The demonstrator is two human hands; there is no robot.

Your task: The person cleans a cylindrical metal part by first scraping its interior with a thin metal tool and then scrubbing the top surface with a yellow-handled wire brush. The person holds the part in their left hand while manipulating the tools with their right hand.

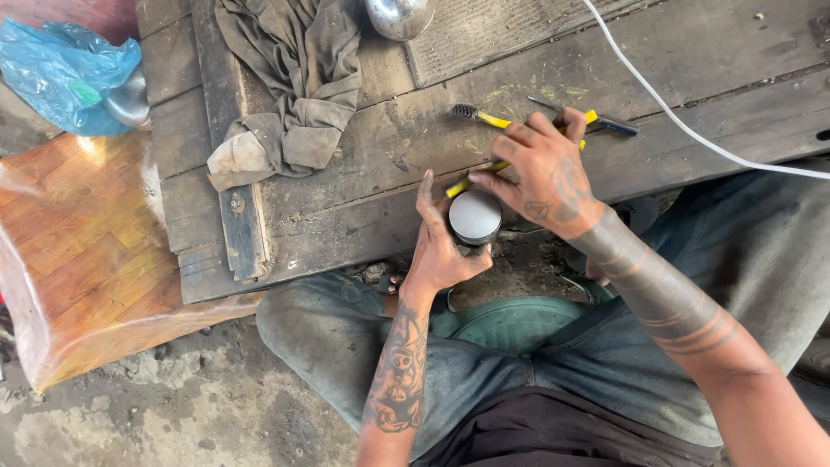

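Held at the edge of the wooden counter (pixel 363 207), a dark round-topped cylinder (pixel 475 217) sits gripped in the left hand (pixel 441 246). Right hand (pixel 545 177) pinches a yellow-handled tool (pixel 480 175) laid against the cylinder's rim. For clean work, brace the cylinder firmly and keep the tool at a shallow angle; a grey rag (pixel 290 82) lies well apart.

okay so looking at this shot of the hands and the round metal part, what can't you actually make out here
All in the head view:
- Round part: only its flat grey top shows; the left hand wraps its side.
- Yellow tool: the right hand covers its middle, so its full shape is unclear.
- Shiny round object: cut off by the top edge.
- White cable: both ends leave the frame.
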